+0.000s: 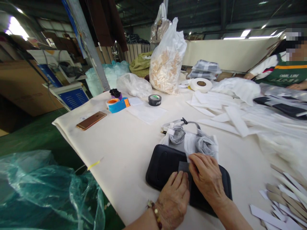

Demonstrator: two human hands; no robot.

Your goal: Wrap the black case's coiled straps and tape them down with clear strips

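A black oblong case (165, 159) lies near the table's front, below both hands. My left hand (174, 198), with a beaded bracelet at the wrist, rests on its middle, fingers laid flat and close together. Curled fingers of my right hand (206, 174) press on the case just to the right, closed around the end of a translucent strip (189, 145). A greyish clear piece (183, 166) shows on the lid between the hands. Right behind the case sits a clear bag with coiled grey cables (177, 134); part of the lid is hidden by my hands.
On the left of the table are a phone (91, 120), a blue tape roll (118, 105) and a black tape roll (154, 100). Behind stands a stuffed plastic bag (166, 64). White strips (236, 121) and cut scraps (279, 201) lie right. Another person (285, 72) works at far right.
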